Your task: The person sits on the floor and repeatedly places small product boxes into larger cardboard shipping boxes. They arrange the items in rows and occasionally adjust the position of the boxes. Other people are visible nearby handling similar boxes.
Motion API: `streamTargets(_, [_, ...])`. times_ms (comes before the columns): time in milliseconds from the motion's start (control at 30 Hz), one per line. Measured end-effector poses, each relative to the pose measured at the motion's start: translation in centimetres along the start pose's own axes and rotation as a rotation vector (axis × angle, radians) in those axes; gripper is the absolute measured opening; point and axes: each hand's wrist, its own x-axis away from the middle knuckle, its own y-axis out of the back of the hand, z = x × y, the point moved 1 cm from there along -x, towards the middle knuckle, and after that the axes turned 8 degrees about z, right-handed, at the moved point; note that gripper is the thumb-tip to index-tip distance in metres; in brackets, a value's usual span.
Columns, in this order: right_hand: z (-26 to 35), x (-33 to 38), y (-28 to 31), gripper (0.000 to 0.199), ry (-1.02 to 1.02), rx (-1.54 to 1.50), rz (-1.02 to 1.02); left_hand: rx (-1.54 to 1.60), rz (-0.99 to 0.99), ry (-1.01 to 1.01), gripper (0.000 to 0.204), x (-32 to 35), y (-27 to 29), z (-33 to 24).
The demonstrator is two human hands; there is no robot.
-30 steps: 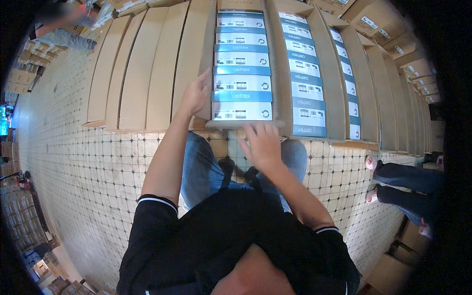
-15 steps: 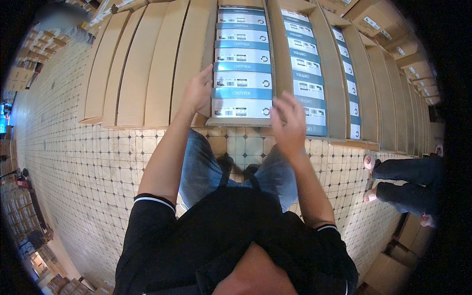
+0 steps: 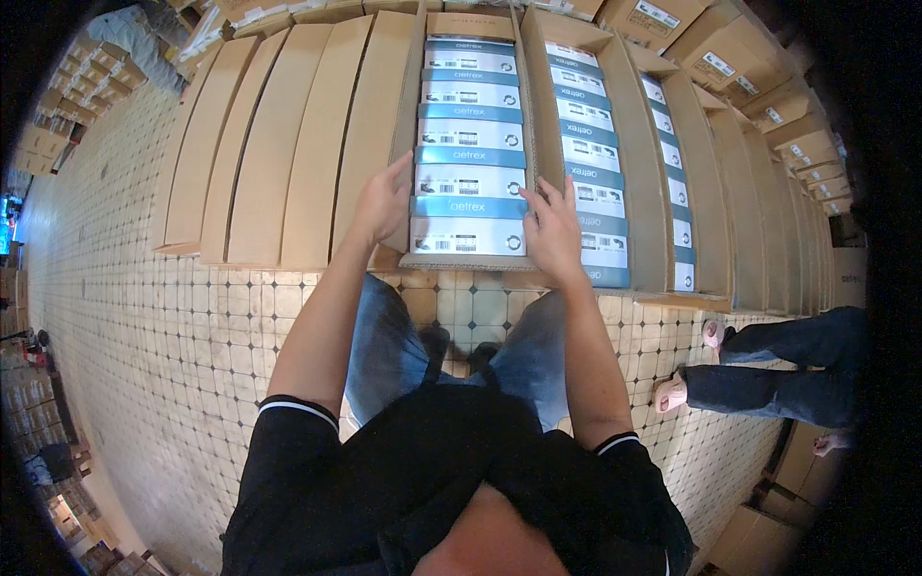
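Carton (image 3: pixel 471 261), brown, open-topped, mid-row, packed w/ wht/blue boxes (image 3: pixel 469 182); neighbour cartons (image 3: pixel 312 144) tight both sides, tiled floor (image 3: pixel 221 355) past near edge. L hand (image 3: pixel 384 206) at carton's L edge, can't tell grip; R hand (image 3: pixel 554 230) at R edge, fingers spread.

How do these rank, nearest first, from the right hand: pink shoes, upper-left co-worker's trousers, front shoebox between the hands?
From the right hand, head view:
1. Front shoebox: just left.
2. Pink shoes: lower right.
3. Co-worker's trousers: far upper left.
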Motion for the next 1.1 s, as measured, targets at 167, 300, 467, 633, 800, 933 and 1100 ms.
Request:
streamTargets(167, [0.4,0.0,-0.1,0.038,-0.007,0.006,-0.008,-0.018,0.049,0.129,0.052,0.2,0.0,0.0])
streamTargets(300, [0.5,0.1,-0.1,0.038,-0.02,0.0,-0.016,-0.004,0.038,0.117,0.052,0.3,-0.1,-0.3])
streamTargets(467, [0.4,0.1,0.0,0.039,-0.019,-0.002,-0.006,-0.027,0.008,0.086,0.057,0.2,-0.5,0.0])
streamTargets(633, [0.4,0.1,0.0,0.039,-0.019,-0.011,-0.005,-0.007,-0.01,0.063,0.058,0.0,-0.8,0.3])
streamTargets(800, [0.5,0.1,0.1,0.039,-0.011,-0.027,-0.013,-0.052,-0.026,0.026,0.059,0.1,-0.6,0.1])
streamTargets(933, [0.4,0.1,0.1,0.039,-0.021,-0.043,-0.001,-0.062,-0.028,0.041,0.057,0.0,-0.8,0.5])
streamTargets(1100, [0.4,0.1,0.0,0.039,-0.022,-0.035,-0.001,-0.084,-0.137,-0.116,0.055,-0.4,-1.6,1.1])
